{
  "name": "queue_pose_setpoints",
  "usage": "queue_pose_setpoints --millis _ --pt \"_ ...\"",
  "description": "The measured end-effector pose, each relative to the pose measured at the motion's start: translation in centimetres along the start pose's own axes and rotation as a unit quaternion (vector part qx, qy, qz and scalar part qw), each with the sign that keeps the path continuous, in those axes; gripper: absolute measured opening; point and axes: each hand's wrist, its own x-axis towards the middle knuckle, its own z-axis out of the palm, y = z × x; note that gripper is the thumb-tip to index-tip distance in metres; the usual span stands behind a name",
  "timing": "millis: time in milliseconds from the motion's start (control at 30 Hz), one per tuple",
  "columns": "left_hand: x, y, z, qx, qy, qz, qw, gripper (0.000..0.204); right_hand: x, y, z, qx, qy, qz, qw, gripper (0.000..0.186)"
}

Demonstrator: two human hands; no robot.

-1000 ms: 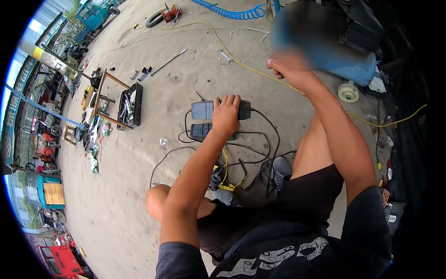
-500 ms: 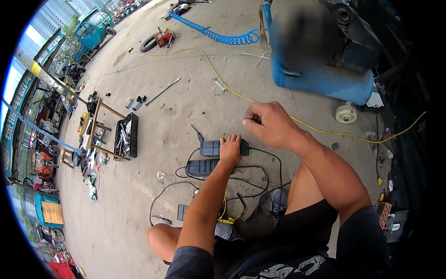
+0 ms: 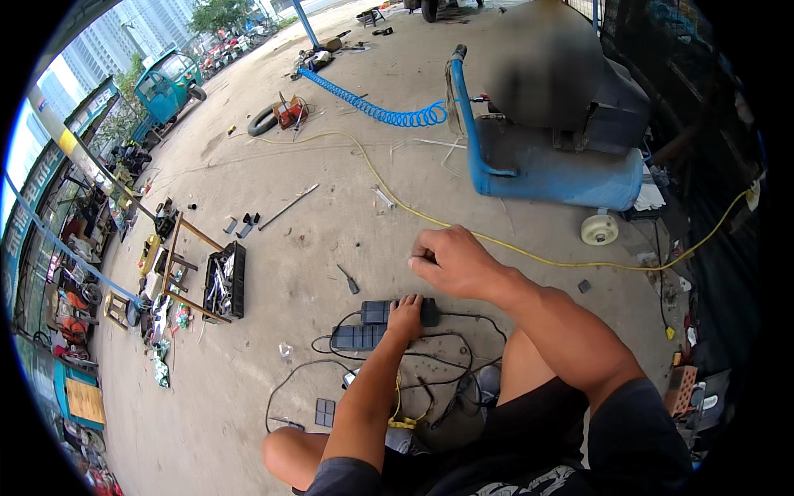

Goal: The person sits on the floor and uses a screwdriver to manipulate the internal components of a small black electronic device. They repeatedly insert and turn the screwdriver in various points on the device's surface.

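My left hand [image 3: 404, 317] lies over a black finned box [image 3: 375, 312], which looks like a charger, its fingers bent across the top. A second black finned box [image 3: 357, 337] sits against its near side, and dark cables [image 3: 447, 355] loop out around both. My right hand [image 3: 452, 260] is raised above the ground, beyond and to the right of the boxes. Its fingers are curled together, and whatever they may hold is hidden. Just beyond the boxes lies a small dark-handled tool [image 3: 352, 284], like a screwdriver. A dark panelled piece [image 3: 325, 412] rests left of my left forearm.
A blue air compressor [image 3: 562, 178] on wheels stands at the far right, with a coiled blue hose [image 3: 380, 112]. A yellow hose [image 3: 463, 236] crosses the concrete. To the left are a black crate [image 3: 237, 285] of tools and a wooden frame [image 3: 176, 277]. A metal rod [image 3: 289, 207] lies farther off.
The view has tilted up, so the ground things sit lower in the picture. My right hand has come slightly left toward the boxes, still curled. My left hand stays on the same box.
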Motion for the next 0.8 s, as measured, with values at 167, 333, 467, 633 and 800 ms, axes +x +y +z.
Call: queue_pose_setpoints --millis 167,333,467,633,800 --pt "-2.0 -0.3 -4.2 -0.008 -0.008 0.003 1.0 0.089 -0.4 -0.4 0.2 -0.013 0.003 0.002 1.0 0.024" --pt "-4.4 -5.5 -10.2 -0.1 -0.01 0.0 0.995 0.082 0.1 -0.6 -0.3 -0.039 -0.011 0.047 0.998 0.034" --pt "-10.0 -7.5 -16.6 -0.119 -0.022 -0.027 0.992 0.077 0.4 0.1 0.2 -0.038 0.004 0.085 0.996 0.031" --pt "-16.8 -8.0 -20.8 -0.236 0.009 -0.036 0.971 0.069 0.0 3.1 2.4 0.017 0.047 0.063 0.997 0.026" --pt "-22.8 -7.8 -20.7 -0.345 -0.008 -0.074 0.936 0.066 0.9 2.2 2.1 -0.18 -0.208 0.041 0.961 0.056"
